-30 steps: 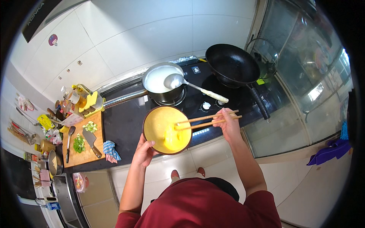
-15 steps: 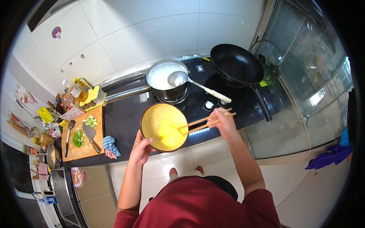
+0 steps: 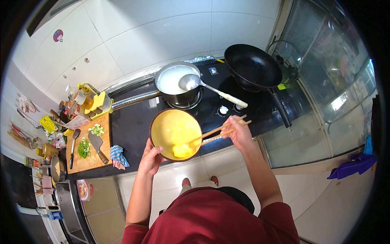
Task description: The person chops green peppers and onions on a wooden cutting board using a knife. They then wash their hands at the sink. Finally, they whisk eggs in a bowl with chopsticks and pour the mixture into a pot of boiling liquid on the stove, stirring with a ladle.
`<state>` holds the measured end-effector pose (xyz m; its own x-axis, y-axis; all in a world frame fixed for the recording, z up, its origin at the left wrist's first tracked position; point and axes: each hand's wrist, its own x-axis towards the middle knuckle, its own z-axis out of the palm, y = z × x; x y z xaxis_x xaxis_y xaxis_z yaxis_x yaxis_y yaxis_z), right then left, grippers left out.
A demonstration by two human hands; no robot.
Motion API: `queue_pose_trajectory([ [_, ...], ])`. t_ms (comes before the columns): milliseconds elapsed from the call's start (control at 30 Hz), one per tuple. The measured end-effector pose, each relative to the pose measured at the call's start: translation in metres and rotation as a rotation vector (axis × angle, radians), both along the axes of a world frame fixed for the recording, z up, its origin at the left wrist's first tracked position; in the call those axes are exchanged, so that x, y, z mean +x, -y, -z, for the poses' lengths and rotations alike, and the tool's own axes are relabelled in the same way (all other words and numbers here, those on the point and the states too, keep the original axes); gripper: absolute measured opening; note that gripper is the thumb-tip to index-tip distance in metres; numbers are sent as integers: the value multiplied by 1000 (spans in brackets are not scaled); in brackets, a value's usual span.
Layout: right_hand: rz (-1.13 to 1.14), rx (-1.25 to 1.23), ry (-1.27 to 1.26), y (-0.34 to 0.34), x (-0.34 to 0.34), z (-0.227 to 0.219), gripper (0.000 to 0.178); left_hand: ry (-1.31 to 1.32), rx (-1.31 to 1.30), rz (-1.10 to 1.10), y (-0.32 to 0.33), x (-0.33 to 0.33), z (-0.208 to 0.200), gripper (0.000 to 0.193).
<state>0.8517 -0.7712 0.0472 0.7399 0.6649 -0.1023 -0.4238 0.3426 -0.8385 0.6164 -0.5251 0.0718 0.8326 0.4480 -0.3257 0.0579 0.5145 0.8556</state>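
A round bowl (image 3: 164,128), yellow inside with a dark rim, is tilted in front of me. My left hand (image 3: 151,157) grips it at its lower left side, thumb over the rim. Inside lies beaten egg (image 3: 182,149), bright yellow and frothy. Between the fingers of my right hand (image 3: 239,132) is a pair of wooden chopsticks (image 3: 217,132), slightly spread, with the tips down in the egg. Just beyond the bowl stands a pot (image 3: 178,99) holding whitish liquid. Across its rim rests a metal ladle (image 3: 211,88), its pale handle pointing right.
A black wok (image 3: 254,67) sits on the stove at right, a glass lid (image 3: 288,61) behind it. On the left, a cutting board (image 3: 91,156) carries chopped greens (image 3: 84,147), a cleaver (image 3: 97,145) and a dark spoon (image 3: 74,148). A blue-striped cloth (image 3: 118,155) lies beside it.
The chopstick tips have shifted slightly within the egg, and the egg has swirled and spread differently in the bowl. Both hands keep their hold in nearly the same place.
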Motion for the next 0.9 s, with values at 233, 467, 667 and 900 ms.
queue_pose_trajectory([
  [233, 144, -1, -19, 0, 0, -2, 21, 5, -3, 33, 0, 3, -2, 72],
  [467, 246, 29, -7, 0, 3, -14, 20, 29, -31, 32, -1, 12, -13, 72],
  [667, 198, 70, 47, -4, 0, -39, 20, 36, -41, 57, -9, 12, -20, 73],
  [900, 223, 104, 73, -26, -5, -57, 22, 75, -78, 73, -35, 6, -47, 76],
])
